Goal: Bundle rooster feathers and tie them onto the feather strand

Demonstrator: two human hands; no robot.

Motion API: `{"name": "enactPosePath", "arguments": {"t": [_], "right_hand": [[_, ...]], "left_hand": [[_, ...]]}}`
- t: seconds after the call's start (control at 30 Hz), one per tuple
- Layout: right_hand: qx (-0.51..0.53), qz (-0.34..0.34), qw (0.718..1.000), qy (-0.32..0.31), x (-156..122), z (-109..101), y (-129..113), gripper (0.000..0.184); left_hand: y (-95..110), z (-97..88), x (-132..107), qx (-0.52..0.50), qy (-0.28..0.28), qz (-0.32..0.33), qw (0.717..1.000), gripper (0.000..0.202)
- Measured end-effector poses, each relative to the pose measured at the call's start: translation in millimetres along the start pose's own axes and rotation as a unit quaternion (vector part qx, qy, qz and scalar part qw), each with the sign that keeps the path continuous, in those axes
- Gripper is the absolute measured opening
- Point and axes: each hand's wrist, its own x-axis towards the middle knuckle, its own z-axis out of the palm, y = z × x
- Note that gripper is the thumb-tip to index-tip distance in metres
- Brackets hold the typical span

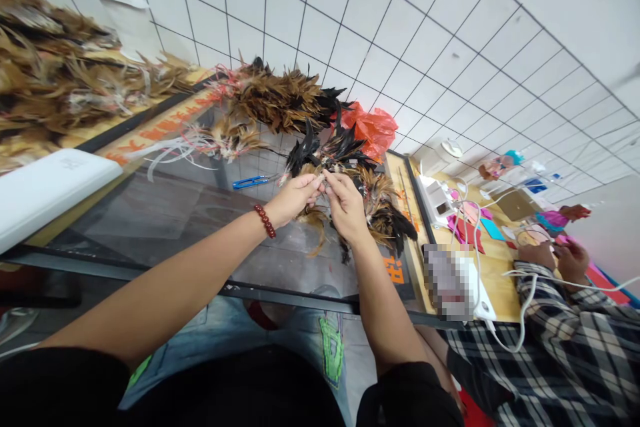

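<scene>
My left hand point(299, 198), with a dark red bead bracelet point(265, 221) on its wrist, is closed in a pinch. Its fingertips meet those of my right hand point(346, 205), also pinched, over the glass tabletop point(195, 220). What lies between the fingers is too small and covered to make out. Black and brown feathers point(383, 207) lie in a loose pile around and behind both hands. Just below the fingers a light brown feather point(316, 219) shows. Blue thread snips point(250, 182) rest on the glass left of my hands.
Feather bundles point(285, 97) line the back, with more feathers point(45, 73) at far left. A red plastic bag point(373, 130) sits behind the pile. A white box-like device point(55, 193) is at left. Right, a co-worker's hands point(573, 259) work near white cables point(523, 310).
</scene>
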Motion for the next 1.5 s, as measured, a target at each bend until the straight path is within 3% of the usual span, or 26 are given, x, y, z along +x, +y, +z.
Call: {"name": "enactPosePath", "arguments": {"t": [0.23,0.4,0.8,0.97,1.1,1.2,1.37,1.5], "right_hand": [[-0.004,-0.01,1.0,0.019,-1.3,2.8,6.4,0.042],[-0.055,-0.022,0.998,-0.016,-3.4,6.1,7.2,0.045],[-0.077,-0.005,0.997,-0.027,-4.3,4.1,5.7,0.044],[0.002,0.025,1.0,0.018,-2.1,5.1,6.8,0.043],[0.108,0.103,0.987,0.051,0.8,7.6,7.9,0.04],[0.202,0.155,0.966,0.051,1.6,8.3,7.9,0.036],[0.252,0.162,0.952,0.063,2.2,7.9,5.4,0.02],[0.256,0.197,0.931,0.171,5.3,6.0,9.7,0.02]], "left_hand": [[-5.3,-1.5,2.4,0.052,0.012,0.031,0.998,0.031],[-9.0,-3.4,3.9,0.084,0.02,0.054,0.995,0.034],[-10.9,-5.5,3.5,0.107,0.013,0.073,0.992,0.033],[-8.4,-6.6,2.8,0.141,0.023,0.068,0.987,0.031],[-1.0,-5.9,0.2,0.237,0.019,0.095,0.967,0.029],[2.5,-4.1,-1.9,0.261,-0.002,0.1,0.96,0.027],[3.4,-1.7,-4.4,0.24,-0.055,0.095,0.965,0.02],[1.5,-4.3,-2.6,0.227,-0.057,0.074,0.969,0.022]]}}
